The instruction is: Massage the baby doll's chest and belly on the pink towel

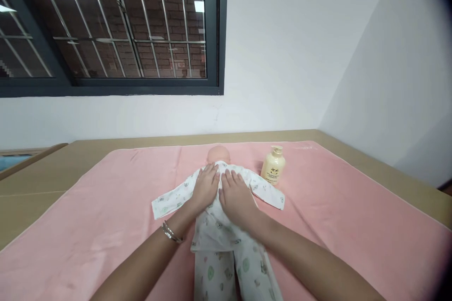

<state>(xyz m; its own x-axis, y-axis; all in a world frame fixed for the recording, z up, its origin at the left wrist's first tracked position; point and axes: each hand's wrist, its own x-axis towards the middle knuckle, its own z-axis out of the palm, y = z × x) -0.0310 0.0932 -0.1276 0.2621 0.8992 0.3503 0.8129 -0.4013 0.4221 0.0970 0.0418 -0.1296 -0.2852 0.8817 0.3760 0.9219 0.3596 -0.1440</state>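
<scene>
A baby doll [218,154] lies on a pink sheet, its bald head pointing away from me. It wears a white printed long-sleeved top [212,235] and matching trousers [214,275], with the sleeves spread out to both sides. My left hand [206,184] rests flat on the upper left of the top, fingers stretched toward the doll's head. Beside it, my right hand [237,197] lies flat on the right of the chest, fingers also extended. Both palms cover part of the cloth beneath them. Neither hand holds anything.
A cream pump bottle [273,165] stands right of the doll, close to the right sleeve. The pink sheet [116,211] covers a tan padded surface [38,197]. White walls [282,56] rise behind and to the right, with a barred window [141,23] at upper left.
</scene>
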